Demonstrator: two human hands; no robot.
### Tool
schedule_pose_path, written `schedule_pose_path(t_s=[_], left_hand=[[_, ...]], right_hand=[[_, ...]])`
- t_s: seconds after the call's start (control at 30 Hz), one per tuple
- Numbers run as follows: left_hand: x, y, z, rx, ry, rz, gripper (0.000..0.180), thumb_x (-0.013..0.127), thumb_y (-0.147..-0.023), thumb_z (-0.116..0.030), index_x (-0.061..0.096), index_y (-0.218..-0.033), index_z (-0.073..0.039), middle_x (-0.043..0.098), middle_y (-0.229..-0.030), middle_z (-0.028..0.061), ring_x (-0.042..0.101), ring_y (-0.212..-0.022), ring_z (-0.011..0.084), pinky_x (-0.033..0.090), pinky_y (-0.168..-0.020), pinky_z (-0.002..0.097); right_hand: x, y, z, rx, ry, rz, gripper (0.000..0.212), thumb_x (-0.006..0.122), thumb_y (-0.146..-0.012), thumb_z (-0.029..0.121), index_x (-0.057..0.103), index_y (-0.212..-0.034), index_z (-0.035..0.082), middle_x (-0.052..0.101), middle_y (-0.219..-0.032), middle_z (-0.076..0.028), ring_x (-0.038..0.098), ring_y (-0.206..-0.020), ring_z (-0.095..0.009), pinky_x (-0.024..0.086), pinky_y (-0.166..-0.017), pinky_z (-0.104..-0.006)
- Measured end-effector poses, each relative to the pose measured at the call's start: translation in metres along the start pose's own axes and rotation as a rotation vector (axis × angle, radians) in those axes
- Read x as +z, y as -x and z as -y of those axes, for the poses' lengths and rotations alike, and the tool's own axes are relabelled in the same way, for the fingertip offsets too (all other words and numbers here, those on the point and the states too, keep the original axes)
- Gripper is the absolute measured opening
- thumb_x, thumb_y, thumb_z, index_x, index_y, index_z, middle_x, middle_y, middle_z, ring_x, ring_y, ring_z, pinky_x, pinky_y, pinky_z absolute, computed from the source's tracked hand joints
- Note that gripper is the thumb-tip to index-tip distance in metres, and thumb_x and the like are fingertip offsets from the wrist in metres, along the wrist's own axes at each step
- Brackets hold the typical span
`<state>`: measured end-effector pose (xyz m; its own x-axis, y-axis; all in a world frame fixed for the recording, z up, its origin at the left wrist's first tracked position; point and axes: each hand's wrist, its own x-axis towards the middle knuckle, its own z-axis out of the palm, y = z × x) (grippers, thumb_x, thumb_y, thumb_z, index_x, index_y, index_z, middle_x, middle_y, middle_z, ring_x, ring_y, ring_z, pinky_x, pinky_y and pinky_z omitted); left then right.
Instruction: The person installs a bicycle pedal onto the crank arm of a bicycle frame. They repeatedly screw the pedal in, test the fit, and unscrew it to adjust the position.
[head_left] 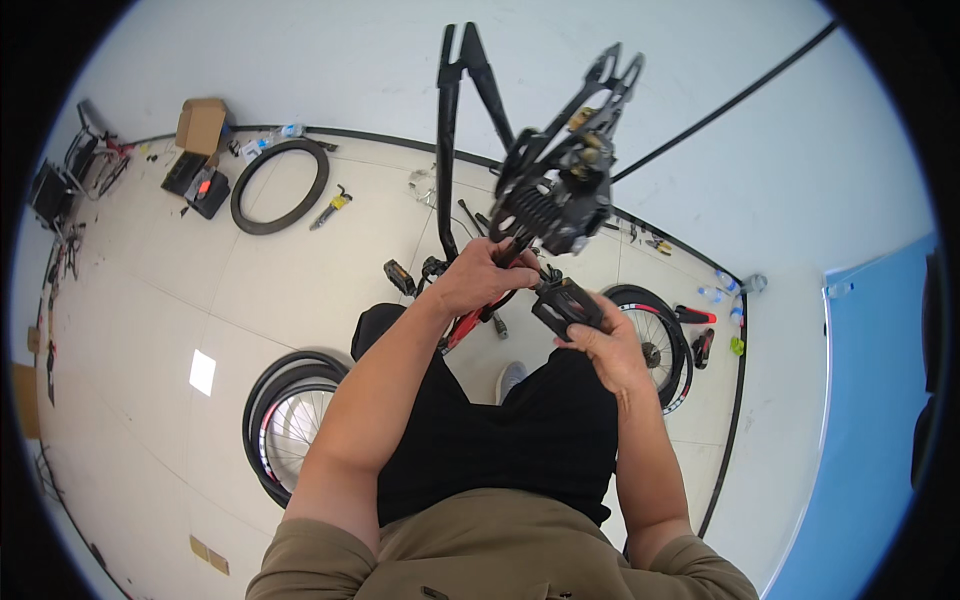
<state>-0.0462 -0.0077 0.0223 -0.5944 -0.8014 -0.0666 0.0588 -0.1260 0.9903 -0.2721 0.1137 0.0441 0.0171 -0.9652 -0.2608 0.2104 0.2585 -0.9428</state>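
Observation:
A black bicycle pedal (568, 308) is in my right hand (612, 345), with the thumb on one side of its cage. My left hand (478, 278) is closed around a dark bar, which looks like a crank arm (513, 250), beside the pedal's inner end. Whether the pedal's axle sits in the bar is hidden by my fingers. Above my hands stands a black bicycle frame part (560, 195) with a coil spring and forked ends. A black two-pronged frame part (447, 140) rises to its left. Below my left hand shows a red frame tube (462, 328), and a second pedal (399, 277) is to the left.
Wheels with tyres lie on the floor at my left (262, 430) and right (678, 345). Farther off are a loose tyre (240, 190), a yellow-handled tool (331, 206), an open cardboard box (202, 127) and a black case (208, 192). A red-and-black saddle part (696, 315) lies near the right wall.

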Motion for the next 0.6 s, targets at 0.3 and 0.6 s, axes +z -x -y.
schedule_pose_path(t_s=[0.3, 0.6], left_hand=[[-0.001, 0.004, -0.011, -0.071, 0.002, -0.062, 0.019, 0.077, -0.085, -0.011, 0.074, -0.101, -0.003, 0.067, -0.083, -0.0009, 0.061, -0.078, 0.0091, 0.049, -0.077, 0.0249], [-0.012, 0.004, 0.0, -0.052, 0.231, 0.05, 0.04, 0.07, -0.086, 0.004, 0.061, -0.124, 0.008, 0.073, -0.108, 0.0155, 0.071, -0.099, 0.0224, 0.057, -0.093, 0.0336]], right_hand=[[0.012, 0.002, -0.036, -0.186, 0.019, -0.017, 0.03, 0.069, -0.094, 0.006, 0.06, -0.121, -0.004, 0.071, -0.107, -0.01, 0.07, -0.091, -0.017, 0.058, -0.076, -0.0316], [0.016, 0.009, -0.041, -0.349, 0.357, -0.171, 0.034, 0.073, -0.09, 0.009, 0.065, -0.122, 0.004, 0.063, -0.083, -0.004, 0.05, -0.068, -0.01, 0.044, -0.063, -0.0253]])
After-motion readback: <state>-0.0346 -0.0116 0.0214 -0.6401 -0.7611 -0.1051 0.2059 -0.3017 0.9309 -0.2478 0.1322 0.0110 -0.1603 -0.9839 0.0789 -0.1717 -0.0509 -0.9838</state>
